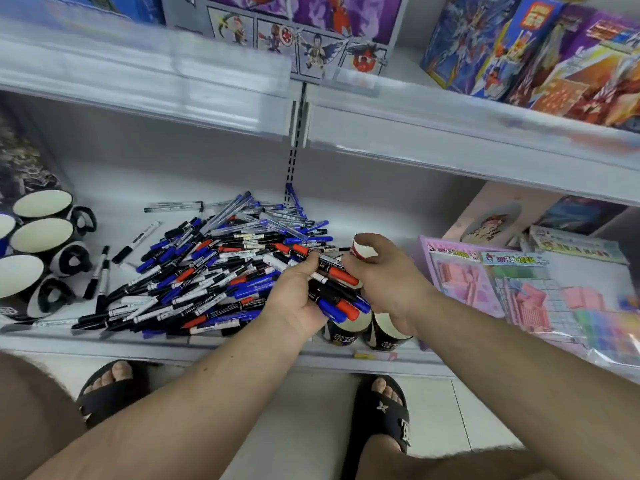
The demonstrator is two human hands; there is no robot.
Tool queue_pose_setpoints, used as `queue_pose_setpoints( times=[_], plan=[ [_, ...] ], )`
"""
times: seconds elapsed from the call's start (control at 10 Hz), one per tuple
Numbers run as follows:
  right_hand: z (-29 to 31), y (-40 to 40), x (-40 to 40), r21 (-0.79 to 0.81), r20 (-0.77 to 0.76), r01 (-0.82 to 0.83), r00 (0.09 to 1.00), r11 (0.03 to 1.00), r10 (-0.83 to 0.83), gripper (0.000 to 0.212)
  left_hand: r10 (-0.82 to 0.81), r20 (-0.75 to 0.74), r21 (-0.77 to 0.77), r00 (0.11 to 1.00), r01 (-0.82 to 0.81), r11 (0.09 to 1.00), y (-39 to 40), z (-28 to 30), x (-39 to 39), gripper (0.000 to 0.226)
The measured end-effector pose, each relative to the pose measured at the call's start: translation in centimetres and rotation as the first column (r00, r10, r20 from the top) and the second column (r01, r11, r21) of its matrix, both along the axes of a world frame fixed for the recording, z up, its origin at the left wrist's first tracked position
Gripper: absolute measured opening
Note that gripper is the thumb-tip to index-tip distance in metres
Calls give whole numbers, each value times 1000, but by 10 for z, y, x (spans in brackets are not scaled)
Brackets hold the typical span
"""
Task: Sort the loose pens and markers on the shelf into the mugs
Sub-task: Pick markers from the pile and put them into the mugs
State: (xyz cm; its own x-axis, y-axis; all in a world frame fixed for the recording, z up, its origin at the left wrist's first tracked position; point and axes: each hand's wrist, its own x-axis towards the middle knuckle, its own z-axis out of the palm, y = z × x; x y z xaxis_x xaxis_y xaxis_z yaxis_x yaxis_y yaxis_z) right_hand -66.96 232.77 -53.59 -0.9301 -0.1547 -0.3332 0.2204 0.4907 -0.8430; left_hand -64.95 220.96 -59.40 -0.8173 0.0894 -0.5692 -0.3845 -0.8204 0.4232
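The left hand (298, 299) holds a bunch of markers (337, 299). The right hand (384, 275), at 3 o'clock, pinches one. They are light, hard, slippery; grip their middles.

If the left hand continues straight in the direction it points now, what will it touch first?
The left hand, gripping a bunch of markers, points up and right toward the right hand. It would probably meet that hand's fingers first, which already lie on the bunch. Depth is unclear.
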Motion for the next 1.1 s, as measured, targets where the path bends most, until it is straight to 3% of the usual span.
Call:
queue_pose_setpoints(
  times=[0.1, 0.2, 0.3, 0.4, 0.5, 0.6, 0.7, 0.8, 0.9, 1.1],
  plan=[
    [-2, 2, -1, 221, -202, -70, 972, 973, 116, 49, 11, -13, 66, 1000, -10, 998, 5, 5, 0, 41],
    [-1, 6, -3, 322, -253, -124, 944, 939, 212, 34, 2, -28, 70, 1000, 0, 998, 8, 11, -2, 34],
    [-6, 8, -4, 360, -234, -172, 935, 917, 267, 20, -18, -28, 38, 999, 19, 999, 14, 12, 0, 30],
    [-8, 10, -9, 389, -203, -231, 923, 892, 327, 19, -69, -27, 23, 997, 70, 997, 13, 4, 0, 21],
    [-1, 22, -29, 463, -221, -228, 906, 857, 360, 22, -9, -16, -19, 1000, 9, 1000, 1, -17, -6, 6],
    [6, 54, -58, 526, -213, -121, 940, 842, 268, 22, 105, 53, 10, 993, -106, 994, -14, -30, -6, 18],
    [-9, 84, -76, 648, -9, -166, 974, 743, 225, 25, 104, 91, 19, 990, -106, 994, -19, -35, -3, 15],
    [-34, 84, -83, 725, 190, -323, 943, 609, 274, 27, 70, 92, -3, 993, -70, 998, -16, -36, -3, 15],
    [-58, 64, -84, 714, 294, -430, 901, 553, 320, 28, 120, 83, -30, 989, -118, 993, -21, -38, -6, 19],
    [-103, 37, -82, 763, 262, -382, 920, 521, 291, 18, 147, 19, 47, 989, -148, 988, -34, -40, -6, 32]
  ],
)
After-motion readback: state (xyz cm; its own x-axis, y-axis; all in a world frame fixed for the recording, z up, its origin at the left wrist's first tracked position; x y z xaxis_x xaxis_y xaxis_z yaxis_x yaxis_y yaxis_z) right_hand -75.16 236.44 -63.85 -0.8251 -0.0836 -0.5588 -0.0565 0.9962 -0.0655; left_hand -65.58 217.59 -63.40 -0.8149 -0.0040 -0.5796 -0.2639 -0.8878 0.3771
